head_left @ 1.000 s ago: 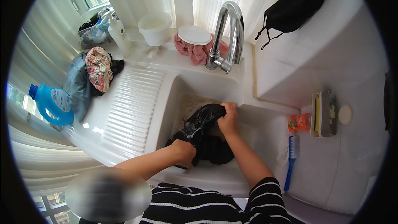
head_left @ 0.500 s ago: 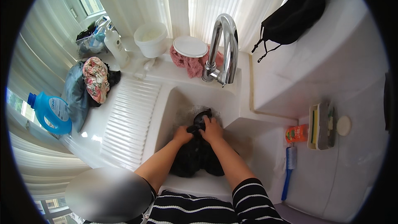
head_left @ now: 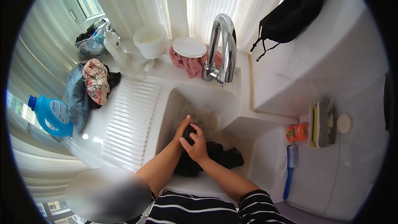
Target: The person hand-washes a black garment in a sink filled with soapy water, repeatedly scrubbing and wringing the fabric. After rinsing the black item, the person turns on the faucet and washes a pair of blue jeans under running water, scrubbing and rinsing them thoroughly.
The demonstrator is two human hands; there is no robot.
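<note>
Wet black cloth (head_left: 226,157) lies bunched in the white sink (head_left: 224,99), in cloudy water. Part of it is squeezed between my two hands. On its left side, my left hand (head_left: 181,130) presses against the bunch, fingers together and pointing away from me. My right hand (head_left: 196,144) closes over the same bunch from the right, thumb and fingers curved around it. The rest of the cloth trails below my wrists and out to the right. How the garment is shaped cannot be made out.
A chrome faucet (head_left: 224,49) arches over the sink's far edge. To the left are a ribbed washboard (head_left: 130,120), a blue detergent bottle (head_left: 52,114) and piled clothes (head_left: 96,81). A blue-handled brush (head_left: 290,170) and a sponge holder (head_left: 321,124) are at right.
My hands have come closer together and gathered part of the black cloth between them. My right hand has moved left and nearer me; more cloth now spreads toward the right.
</note>
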